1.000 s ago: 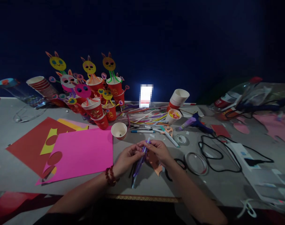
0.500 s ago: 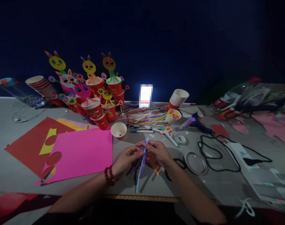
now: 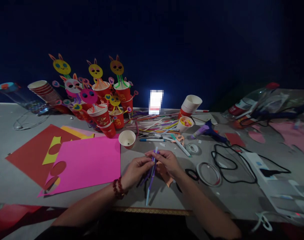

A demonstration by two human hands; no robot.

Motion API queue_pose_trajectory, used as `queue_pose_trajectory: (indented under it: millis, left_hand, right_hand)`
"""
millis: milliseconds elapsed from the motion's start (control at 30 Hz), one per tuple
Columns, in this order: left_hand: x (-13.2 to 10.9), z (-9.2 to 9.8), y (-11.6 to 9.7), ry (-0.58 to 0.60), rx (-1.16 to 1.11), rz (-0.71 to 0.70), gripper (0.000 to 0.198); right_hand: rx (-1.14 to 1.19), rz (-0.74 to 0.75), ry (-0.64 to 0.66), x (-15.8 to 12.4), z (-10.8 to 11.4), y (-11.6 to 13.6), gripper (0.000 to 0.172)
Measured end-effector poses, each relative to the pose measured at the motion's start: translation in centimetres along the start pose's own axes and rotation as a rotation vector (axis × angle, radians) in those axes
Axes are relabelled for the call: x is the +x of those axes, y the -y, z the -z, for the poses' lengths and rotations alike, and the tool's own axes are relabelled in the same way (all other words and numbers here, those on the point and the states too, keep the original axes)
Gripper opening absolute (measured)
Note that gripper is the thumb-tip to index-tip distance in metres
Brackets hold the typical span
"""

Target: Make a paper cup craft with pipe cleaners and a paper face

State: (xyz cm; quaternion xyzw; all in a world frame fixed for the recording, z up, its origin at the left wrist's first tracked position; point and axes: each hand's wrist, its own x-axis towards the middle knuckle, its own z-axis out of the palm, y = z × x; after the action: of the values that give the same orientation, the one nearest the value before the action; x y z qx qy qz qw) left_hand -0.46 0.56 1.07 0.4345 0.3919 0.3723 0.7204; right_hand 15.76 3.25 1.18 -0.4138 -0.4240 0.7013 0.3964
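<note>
On the grey tabletop (image 3: 232, 196), before a dark blue wall, we hold a bunch of purple and blue straws (image 3: 151, 176) just in front of the white cup (image 3: 127, 139). Our left hand (image 3: 135, 170) and right hand (image 3: 168, 162) both have their fingers pinched tight on the bunch's upper end. Behind and left of the white cup stand red cups (image 3: 102, 116) holding paper rabbits. Behind and right of it, a small cup (image 3: 184, 123) holds coloured scraps. Since a second ago the straws have swung more upright, and our hands have stayed put.
</note>
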Motion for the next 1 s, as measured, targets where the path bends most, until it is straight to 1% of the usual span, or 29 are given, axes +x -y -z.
queue_pose_trajectory:
  millis: [233, 367, 467, 667, 800, 1000]
  left_hand:
    - [-0.05, 0.27, 0.13, 0.024, 0.006, 0.003, 0.035]
    - [-0.02, 0.2, 0.02, 0.03, -0.052, 0.04, 0.038]
    - [0.01, 0.08, -0.06, 0.023, -0.097, 0.056, 0.038]
    - [-0.06, -0.13, -0.21, 0.004, -0.125, 0.083, 0.039]
    - [-0.1, -0.16, -0.29, 0.015, -0.123, 0.086, 0.039]
    - [-0.16, -0.17, -0.34, 0.016, -0.145, 0.082, 0.038]
  right_hand:
    - [0.017, -0.021, 0.054, -0.02, -0.31, -0.23, 0.034]
    - [0.025, -0.07, 0.121, 0.05, -0.1, 0.08, 0.04]
    - [0.027, -0.071, 0.153, 0.07, -0.06, 0.21, 0.042]
    - [0.082, -0.095, 0.149, -0.02, -0.33, 0.08, 0.042]
    - [0.096, -0.084, 0.154, -0.04, -0.44, 0.0, 0.042]
    - [0.102, -0.076, 0.122, -0.3, -1.01, 0.33, 0.043]
